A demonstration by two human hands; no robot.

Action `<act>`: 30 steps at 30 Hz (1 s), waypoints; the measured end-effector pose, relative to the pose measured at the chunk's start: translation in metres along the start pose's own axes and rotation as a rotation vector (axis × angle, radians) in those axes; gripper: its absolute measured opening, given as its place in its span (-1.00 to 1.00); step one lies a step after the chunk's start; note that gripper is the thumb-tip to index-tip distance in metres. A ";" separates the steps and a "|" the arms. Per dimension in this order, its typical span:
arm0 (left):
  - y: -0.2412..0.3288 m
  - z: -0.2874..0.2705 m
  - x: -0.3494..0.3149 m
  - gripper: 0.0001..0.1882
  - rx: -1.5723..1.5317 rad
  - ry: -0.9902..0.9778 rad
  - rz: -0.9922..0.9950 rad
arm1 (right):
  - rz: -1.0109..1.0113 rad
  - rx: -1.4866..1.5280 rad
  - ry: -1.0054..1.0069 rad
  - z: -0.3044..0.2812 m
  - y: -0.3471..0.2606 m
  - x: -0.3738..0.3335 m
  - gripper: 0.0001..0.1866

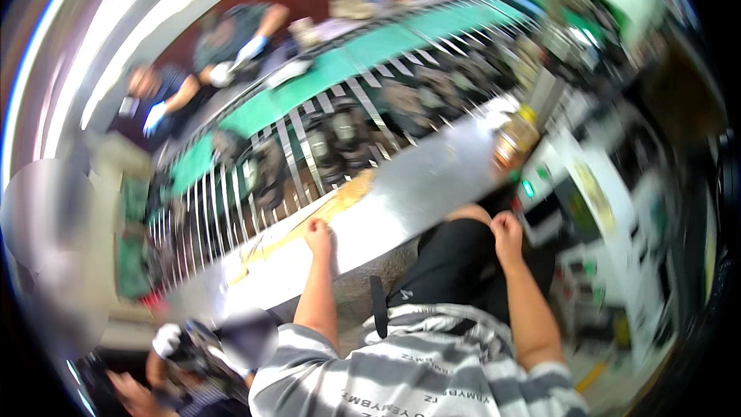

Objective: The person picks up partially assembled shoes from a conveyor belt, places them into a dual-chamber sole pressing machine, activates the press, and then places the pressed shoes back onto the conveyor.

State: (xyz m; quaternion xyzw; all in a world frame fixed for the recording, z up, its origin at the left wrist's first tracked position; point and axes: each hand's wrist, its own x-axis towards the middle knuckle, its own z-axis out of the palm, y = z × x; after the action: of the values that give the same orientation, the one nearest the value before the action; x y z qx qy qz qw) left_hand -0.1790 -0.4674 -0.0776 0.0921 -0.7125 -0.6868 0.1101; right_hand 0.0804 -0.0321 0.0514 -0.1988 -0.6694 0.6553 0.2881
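- Shirt (386, 367): dark capital letters, the clearest print in view, set in several short runs across the front, mostly on the pale stripes; the runs slant, some larger near the lower edge of the view, some smaller toward the right side.
- Shorts (432, 278): a small white mark near the waist, too small to tell whether it is a letter or a logo.
- Machine (567, 251): a yellowish label (593, 191) on its pale body, blurred past reading, and a small lit green patch (528, 188) that shows no legible characters.
- Bottle (514, 141): any print is lost in blur.
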 end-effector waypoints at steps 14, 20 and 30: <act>0.026 0.057 -0.006 -0.94 -0.543 0.012 -0.030 | -0.124 -0.793 -0.796 0.271 0.093 0.051 -0.89; 0.074 -0.017 0.196 -0.84 -0.515 0.337 -0.009 | -0.493 -1.042 -0.792 0.366 0.095 0.047 -0.79; -0.003 -0.031 0.437 -0.34 0.905 0.348 -0.217 | -0.602 -0.961 -0.794 0.379 0.096 0.056 -0.85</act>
State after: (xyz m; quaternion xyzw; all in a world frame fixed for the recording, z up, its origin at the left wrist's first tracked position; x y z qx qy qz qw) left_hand -0.5889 -0.6205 -0.0663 0.3175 -0.8966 -0.2905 0.1042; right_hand -0.2174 -0.2795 -0.0269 0.1450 -0.9663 0.2007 0.0708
